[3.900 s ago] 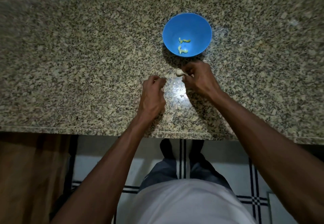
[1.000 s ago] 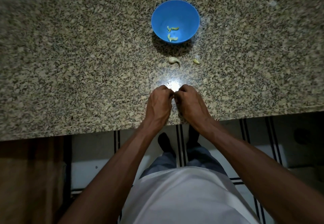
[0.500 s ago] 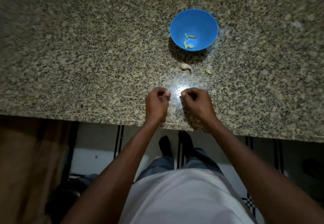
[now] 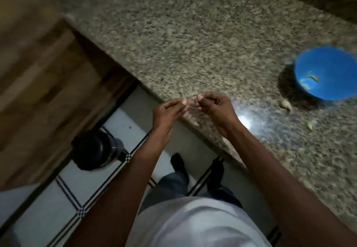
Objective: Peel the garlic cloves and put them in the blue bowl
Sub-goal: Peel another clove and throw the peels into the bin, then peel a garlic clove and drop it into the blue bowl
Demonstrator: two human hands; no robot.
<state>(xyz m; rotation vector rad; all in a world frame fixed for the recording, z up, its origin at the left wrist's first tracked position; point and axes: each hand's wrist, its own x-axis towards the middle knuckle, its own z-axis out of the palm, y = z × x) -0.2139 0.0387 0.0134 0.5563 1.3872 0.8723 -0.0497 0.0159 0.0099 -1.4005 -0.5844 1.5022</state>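
Observation:
The blue bowl stands on the granite counter at the far right, with a few yellowish peeled cloves inside. An unpeeled garlic clove lies just in front of it, and a small pale bit lies nearer to me. My left hand and my right hand meet over the counter's front edge, fingertips pinched together. A small pale garlic piece shows blurred between them; I cannot tell whether it is clove or skin.
A dark round bin sits on the white tiled floor to the lower left of my hands. A wooden cabinet fills the left side. The counter's edge runs diagonally under my hands.
The view has swung left, so the bowl and loose clove now sit at the far right. My hands have come together at the counter edge, and the bin has come into view.

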